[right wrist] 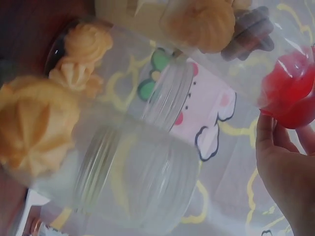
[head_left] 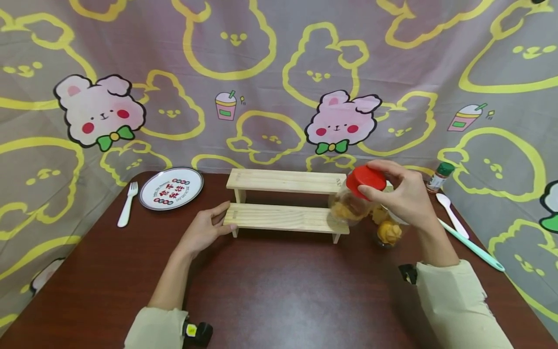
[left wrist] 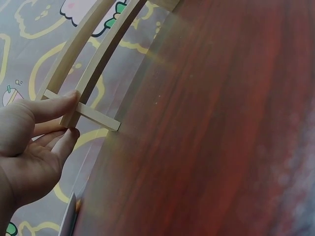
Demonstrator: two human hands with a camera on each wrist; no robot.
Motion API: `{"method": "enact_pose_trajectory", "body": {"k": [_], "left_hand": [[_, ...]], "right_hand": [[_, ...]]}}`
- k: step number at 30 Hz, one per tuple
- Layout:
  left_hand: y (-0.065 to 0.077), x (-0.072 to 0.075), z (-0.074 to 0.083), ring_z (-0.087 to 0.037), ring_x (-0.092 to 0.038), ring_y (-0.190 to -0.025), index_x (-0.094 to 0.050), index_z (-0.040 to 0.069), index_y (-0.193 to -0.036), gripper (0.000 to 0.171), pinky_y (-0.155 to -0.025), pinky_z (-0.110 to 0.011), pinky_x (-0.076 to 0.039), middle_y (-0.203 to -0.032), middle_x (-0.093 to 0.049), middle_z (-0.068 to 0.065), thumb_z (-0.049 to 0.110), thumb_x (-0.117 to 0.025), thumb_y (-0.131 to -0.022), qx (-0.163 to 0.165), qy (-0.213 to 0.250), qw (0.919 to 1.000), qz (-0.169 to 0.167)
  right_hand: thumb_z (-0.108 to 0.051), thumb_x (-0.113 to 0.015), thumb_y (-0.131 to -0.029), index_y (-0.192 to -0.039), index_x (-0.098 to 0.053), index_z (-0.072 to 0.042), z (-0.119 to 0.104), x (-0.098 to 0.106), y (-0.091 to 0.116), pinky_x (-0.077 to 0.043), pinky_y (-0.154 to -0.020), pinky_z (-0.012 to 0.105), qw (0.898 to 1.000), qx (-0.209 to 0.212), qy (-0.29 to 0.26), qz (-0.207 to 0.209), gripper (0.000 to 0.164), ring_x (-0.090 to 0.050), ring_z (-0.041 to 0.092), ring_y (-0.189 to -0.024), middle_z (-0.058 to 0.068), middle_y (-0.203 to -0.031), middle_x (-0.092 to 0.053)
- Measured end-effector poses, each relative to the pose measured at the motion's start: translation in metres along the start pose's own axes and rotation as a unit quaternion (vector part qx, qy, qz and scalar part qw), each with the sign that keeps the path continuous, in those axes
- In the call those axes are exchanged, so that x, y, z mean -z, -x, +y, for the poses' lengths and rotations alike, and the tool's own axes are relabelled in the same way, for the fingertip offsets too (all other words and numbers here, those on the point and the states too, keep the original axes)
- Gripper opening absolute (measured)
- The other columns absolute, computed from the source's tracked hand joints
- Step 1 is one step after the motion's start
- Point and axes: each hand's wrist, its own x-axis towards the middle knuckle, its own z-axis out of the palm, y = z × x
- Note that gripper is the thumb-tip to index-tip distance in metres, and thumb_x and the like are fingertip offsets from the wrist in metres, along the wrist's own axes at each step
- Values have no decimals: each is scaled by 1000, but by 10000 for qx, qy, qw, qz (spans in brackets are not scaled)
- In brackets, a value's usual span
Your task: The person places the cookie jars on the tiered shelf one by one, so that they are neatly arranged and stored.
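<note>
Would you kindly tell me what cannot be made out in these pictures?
Green-capped bottle: label print too small, head view.
Red-lidded jar: number of cookies inside, blurred in the head view.
Cookie jar on the table: top partly hidden behind the right hand, head view.
Wooden shelf: far end cut off by the left wrist view's top edge.

In the head view, the left sleeve is at the bottom, left of the middle. It is pale cream. The right sleeve, at the lower right, is cream too, with soft folds. A small black box and a bright yellow patch sit by the left cuff. A little black piece pokes out by the right cuff.
</note>
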Motion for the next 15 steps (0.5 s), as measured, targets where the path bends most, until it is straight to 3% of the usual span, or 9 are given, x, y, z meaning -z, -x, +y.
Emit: {"method": "enact_pose_trajectory", "body": {"k": [15], "left_hand": [[-1, 0, 0, -33, -37, -142, -31, -14, -151, 73, -111, -31, -40, -158, -32, -27, 1, -72, -93, 1, -81, 10000, 15]], "right_hand": [[0, -79, -85, -129, -65, 5, -22, -36, -18, -59, -84, 20, 9944, -158, -1046, 33, 46, -63, 20, -104, 16, -126, -64]]}}
